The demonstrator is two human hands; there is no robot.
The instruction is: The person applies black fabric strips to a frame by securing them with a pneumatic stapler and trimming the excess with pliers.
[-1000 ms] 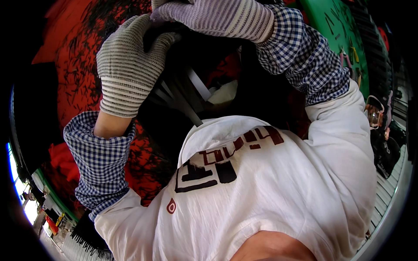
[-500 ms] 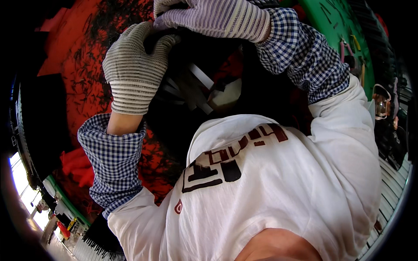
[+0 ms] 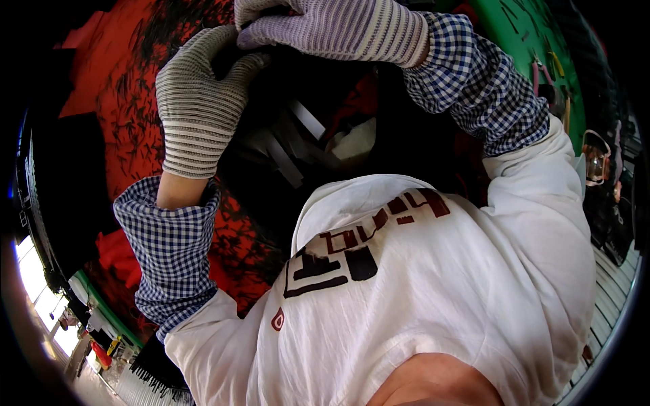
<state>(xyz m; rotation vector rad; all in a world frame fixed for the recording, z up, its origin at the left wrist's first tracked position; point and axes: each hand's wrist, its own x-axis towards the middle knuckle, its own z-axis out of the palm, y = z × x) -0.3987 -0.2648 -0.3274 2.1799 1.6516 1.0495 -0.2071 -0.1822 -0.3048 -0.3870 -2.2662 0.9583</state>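
At the upper left my left hand (image 3: 200, 101), in a grey and white striped knit glove, has its fingers and thumb curled toward each other. My right hand (image 3: 325, 28), in a similar glove, reaches across from the right, its fingers bent beside the left fingertips. The fingertips of both hands meet near the top edge; what they grip is hidden or too dark to make out. Black material lies in shadow just below the hands. Beneath it are pale flat strips (image 3: 308, 120) and a whitish block (image 3: 355, 141).
A red cloth (image 3: 122, 88) strewn with small black slivers spreads at the left. On the right stands a green surface (image 3: 518, 34) with pink-handled pliers (image 3: 540, 74) and a yellow-handled tool (image 3: 557, 64). A black bristly thing (image 3: 159, 372) sits at the lower left.
My left hand has moved slightly left and up. The right hand has shifted very little. The pale strips below look a little displaced.
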